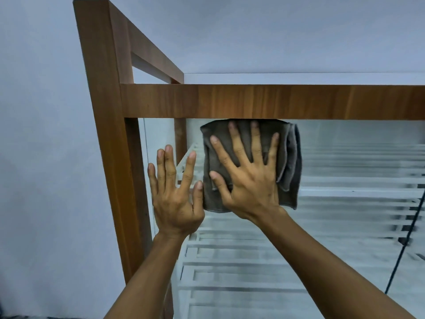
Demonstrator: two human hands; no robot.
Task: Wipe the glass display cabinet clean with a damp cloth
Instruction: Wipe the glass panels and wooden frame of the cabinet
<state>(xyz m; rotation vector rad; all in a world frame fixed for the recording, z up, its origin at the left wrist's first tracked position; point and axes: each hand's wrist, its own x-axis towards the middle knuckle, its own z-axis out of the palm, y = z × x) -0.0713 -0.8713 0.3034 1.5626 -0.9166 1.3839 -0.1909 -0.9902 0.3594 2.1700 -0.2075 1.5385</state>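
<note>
cloth: we've got a folded dark grey microfibre cloth (pixel 250 164) pressed flat on the clear glass front pane of the cabinet (pixel 345 203), its top edge tucked right up under the horizontal brown wooden top rail (pixel 276 101)

cloth's long axis: runs up-down, so it's taller than it is wide, with the folded layers showing on its right edge

right hand (pixel 250 180): splayed flat on the cloth, fingers fanned out and pointing up. It's a palm press, not a pinch, so nothing is actually clenched

left hand (pixel 176 192): open and flat on bare glass just beside the cloth's left edge, thumb about touching it, holding nothing. Looks like we're bracing

what's left to wipe: the cloth sits in the pane's top-left area, so the untouched glass lies mostly to the right and below. Only a narrow strip remains between the left hand and the upright brown wooden corner post (pixel 110 157)

next move, our guess: the rail blocks going up, so sweep down or right, and the right hand is the one on it

behind the glass: blurry white slatted shelves (pixel 253 249)
</note>
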